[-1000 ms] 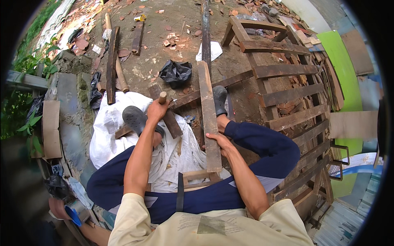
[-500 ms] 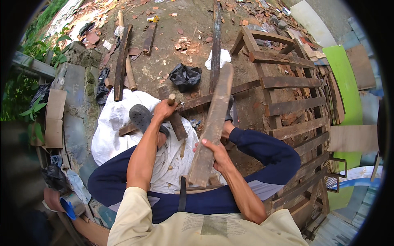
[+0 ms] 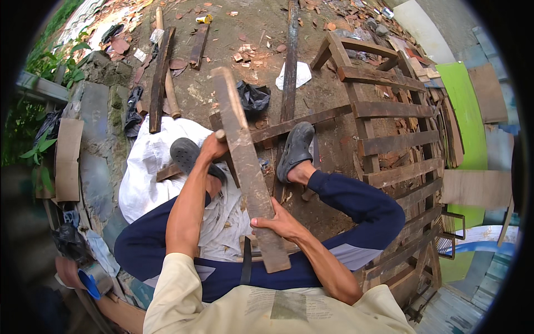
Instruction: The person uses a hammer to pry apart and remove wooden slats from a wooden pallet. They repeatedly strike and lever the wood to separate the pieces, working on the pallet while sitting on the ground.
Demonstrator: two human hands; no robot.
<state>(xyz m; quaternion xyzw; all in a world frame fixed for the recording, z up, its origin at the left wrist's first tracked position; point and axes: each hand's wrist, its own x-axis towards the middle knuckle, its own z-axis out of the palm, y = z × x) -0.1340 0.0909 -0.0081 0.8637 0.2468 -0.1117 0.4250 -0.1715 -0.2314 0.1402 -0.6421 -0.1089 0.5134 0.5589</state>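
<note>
My right hand (image 3: 281, 224) grips a long weathered wooden plank (image 3: 245, 153) near its lower end, thumb across its face. The plank tilts, its far end leaning to the left. My left hand (image 3: 211, 147) is closed around the round wooden handle (image 3: 221, 134) of a tool, just left of the plank; its working end cannot be made out. Behind the plank another dark board lies partly hidden across a long wooden bar (image 3: 328, 116). A white sack (image 3: 139, 183) is spread under my left leg.
A slatted wooden frame (image 3: 397, 145) stands on the right, beside a green panel (image 3: 464, 106). Black plastic (image 3: 254, 97), a white scrap (image 3: 295, 75) and loose timber (image 3: 162, 80) lie on the dirt ahead. A low wall (image 3: 94, 133) runs along the left.
The plank has swung, its far end going left and its near end right. My right hand turned with it. My left hand shifted slightly left, still around the handle.
</note>
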